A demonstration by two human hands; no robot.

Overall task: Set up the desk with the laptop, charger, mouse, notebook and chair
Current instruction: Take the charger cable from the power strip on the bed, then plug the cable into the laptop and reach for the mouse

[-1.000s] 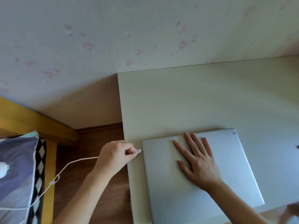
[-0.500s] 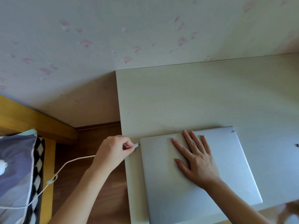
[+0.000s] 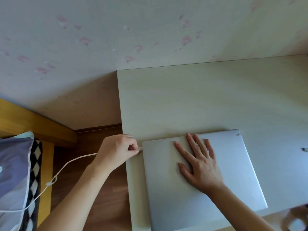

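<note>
a closed silver laptop (image 3: 200, 189) lies flat on the pale desk (image 3: 200, 97), near its left edge and close to the front, with its near-left corner running out of view at the bottom. the person's right hand (image 3: 200, 164) rests on the lid, palm down, fingers straight and spread apart, holding nothing. the left hand (image 3: 118, 150) sits just off the desk's left edge, its fingers curled and its thumb and forefinger pinching the plug (image 3: 139, 148) of the white charger cable (image 3: 66, 165). the plug's tip is right at the laptop's left side, near the back corner; whether it is seated in a port cannot be told. the cable trails left from the hand, dips over the wooden floor (image 3: 103, 197) and runs across a patterned pillow (image 3: 15, 172) on a yellow-framed bed (image 3: 33, 120). a small dark object (image 3: 304, 149) lies on the desk well to the right of the laptop, too small to identify. the desk stands against a wall (image 3: 116, 30) papered with faint pink flowers.
</note>
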